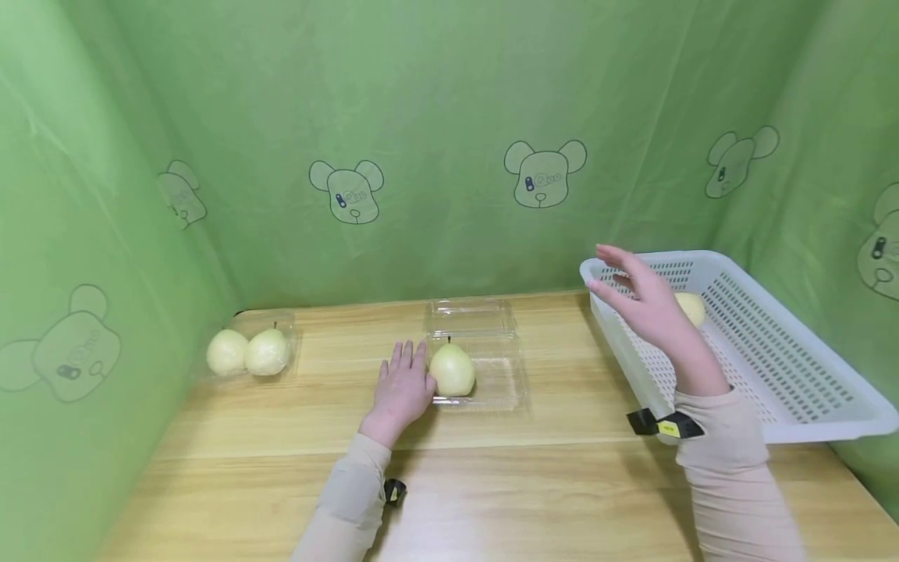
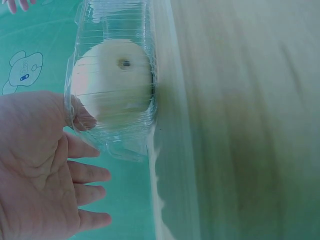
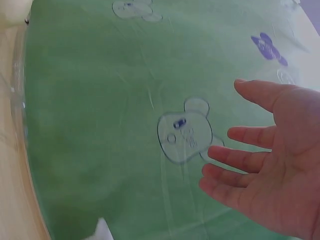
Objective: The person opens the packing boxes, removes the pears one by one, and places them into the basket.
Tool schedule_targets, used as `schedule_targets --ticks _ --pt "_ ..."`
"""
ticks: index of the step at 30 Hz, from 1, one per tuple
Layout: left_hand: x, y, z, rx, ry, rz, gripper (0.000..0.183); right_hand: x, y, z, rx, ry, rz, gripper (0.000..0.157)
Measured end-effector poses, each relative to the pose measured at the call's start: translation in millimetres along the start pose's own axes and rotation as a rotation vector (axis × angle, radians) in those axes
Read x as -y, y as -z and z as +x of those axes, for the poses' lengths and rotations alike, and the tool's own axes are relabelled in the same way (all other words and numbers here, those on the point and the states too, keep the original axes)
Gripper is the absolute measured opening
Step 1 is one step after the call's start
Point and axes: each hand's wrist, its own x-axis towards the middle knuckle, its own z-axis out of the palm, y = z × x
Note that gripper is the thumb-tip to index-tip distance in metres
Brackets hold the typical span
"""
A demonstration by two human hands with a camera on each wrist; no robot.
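Observation:
In the head view, a clear plastic clamshell box (image 1: 502, 381) sits mid-table with its lid (image 1: 470, 318) folded back. One pale yellow pear (image 1: 453, 371) stands in its left half, stem up. My left hand (image 1: 403, 390) is at the box's left side, four fingers straight and pointing away. Through the plastic in the left wrist view, the thumb (image 2: 82, 119) shows at the box's side, close to the pear. My right hand (image 1: 649, 304) is raised over the near-left side of a white basket (image 1: 829, 429), fingers spread and holding nothing.
Another pear (image 1: 691, 309) lies inside the basket, partly hidden behind my right hand. At the far left, a second clear box (image 1: 293, 332) contains two pears (image 1: 267, 353). A green curtain (image 1: 435, 257) with mouse-like heads encloses the wooden table (image 1: 548, 484) at the back and sides.

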Motion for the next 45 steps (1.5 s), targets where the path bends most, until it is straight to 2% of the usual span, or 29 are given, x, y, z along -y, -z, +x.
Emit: schedule_targets --ticks 7,11,16,28,37,45 --pt "0.1 -0.8 1.6 0.002 0.002 0.005 0.060 11.4 -22.5 1.2 0.025 0.100 -0.020 0.064" --pt "-0.7 -0.3 2.0 0.001 0.004 0.013 0.060 16.5 -37.3 0.8 0.039 0.127 -0.046 0.064" --pt "-1.5 0.7 2.1 0.002 0.003 0.006 0.060 18.0 -56.9 2.3 0.071 0.137 -0.028 0.061" --pt "-2.2 2.0 2.3 -0.002 -0.002 0.015 0.060 19.3 -94.0 3.2 0.179 0.094 -0.045 0.064" --pt "-2.2 2.2 1.4 -0.003 -0.001 0.010 0.060 16.5 -124.1 3.1 0.237 0.139 0.001 0.065" --pt "-0.9 0.6 1.6 0.001 0.011 0.018 0.059 14.2 -152.4 1.8 0.295 0.133 0.012 0.065"
